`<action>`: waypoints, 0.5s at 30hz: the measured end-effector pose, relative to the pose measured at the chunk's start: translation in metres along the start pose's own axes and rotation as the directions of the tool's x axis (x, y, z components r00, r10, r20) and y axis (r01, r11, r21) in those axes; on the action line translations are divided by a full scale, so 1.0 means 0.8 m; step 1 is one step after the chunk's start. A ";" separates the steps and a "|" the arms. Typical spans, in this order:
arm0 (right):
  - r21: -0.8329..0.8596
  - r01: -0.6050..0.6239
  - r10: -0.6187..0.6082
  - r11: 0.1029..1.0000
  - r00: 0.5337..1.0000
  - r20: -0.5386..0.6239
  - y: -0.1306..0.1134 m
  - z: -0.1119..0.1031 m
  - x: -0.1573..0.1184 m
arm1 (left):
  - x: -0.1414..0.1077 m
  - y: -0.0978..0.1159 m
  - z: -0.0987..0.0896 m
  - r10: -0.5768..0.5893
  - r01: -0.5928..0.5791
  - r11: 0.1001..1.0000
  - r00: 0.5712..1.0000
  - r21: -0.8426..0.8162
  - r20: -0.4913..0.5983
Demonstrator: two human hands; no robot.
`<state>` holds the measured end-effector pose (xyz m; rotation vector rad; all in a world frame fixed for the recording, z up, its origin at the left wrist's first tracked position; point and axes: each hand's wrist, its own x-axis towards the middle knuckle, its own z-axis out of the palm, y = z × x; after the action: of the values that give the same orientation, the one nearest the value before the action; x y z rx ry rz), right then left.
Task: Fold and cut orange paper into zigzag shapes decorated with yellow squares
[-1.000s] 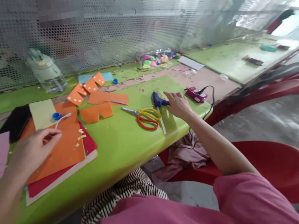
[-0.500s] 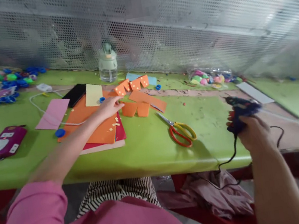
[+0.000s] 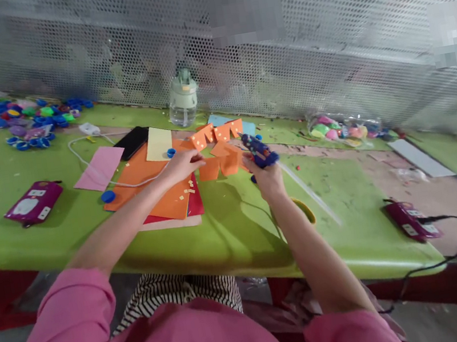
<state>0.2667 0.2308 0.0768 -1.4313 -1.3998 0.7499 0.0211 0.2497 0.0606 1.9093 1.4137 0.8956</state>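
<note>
My right hand (image 3: 268,179) is wrapped round a dark blue glue gun (image 3: 259,150), its nozzle pointing up and left, with a clear glue stick (image 3: 310,195) trailing behind. My left hand (image 3: 184,165) rests over the orange sheets (image 3: 167,198), fingertips close together beside a folded orange paper piece (image 3: 210,169); what they pinch, if anything, is too small to make out. Behind the hands stand folded orange strips with pale dots (image 3: 202,138). Scissors with a yellow handle (image 3: 304,210) lie mostly hidden under my right forearm. Small pale bits (image 3: 190,188) are scattered on the orange sheet.
A bottle (image 3: 183,100) stands at the back near the mesh. Colourful trinkets (image 3: 29,116) are heaped at left; a purple pouch (image 3: 35,203), pink paper (image 3: 99,168) and black phone-like object (image 3: 134,142) lie nearer. At right is a purple device (image 3: 410,220) with a black cable.
My right hand has brought the glue gun left from the right side to the orange pieces. My left hand stays beside them. The view has shifted, showing the purple device at right.
</note>
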 end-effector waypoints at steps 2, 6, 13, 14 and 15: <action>-0.002 -0.004 0.004 1.000 1.000 0.006 0.014 0.016 0.013 | -0.005 -0.004 -0.001 0.005 -0.005 1.000 1.000 -0.027 -0.005; 0.010 -0.018 0.018 1.000 1.000 0.011 0.036 0.032 0.020 | -0.010 -0.008 -0.001 0.013 -0.012 0.997 1.000 -0.072 0.005; 0.067 -0.046 0.045 0.997 0.999 0.015 0.045 0.030 0.014 | -0.008 -0.011 -0.008 0.063 -0.054 0.990 0.996 -0.127 0.069; 0.080 -0.043 0.042 0.996 0.999 0.015 0.044 0.030 0.015 | -0.008 -0.012 -0.008 0.070 -0.059 0.987 0.995 -0.148 0.075; 0.095 -0.039 0.038 0.995 0.999 0.013 0.043 0.031 0.015 | -0.008 -0.013 -0.008 0.066 -0.052 0.982 0.995 -0.181 0.073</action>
<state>0.2591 0.2519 0.0390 -1.3855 -1.3304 0.8389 0.0083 0.2466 0.0551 1.8386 1.1946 0.9316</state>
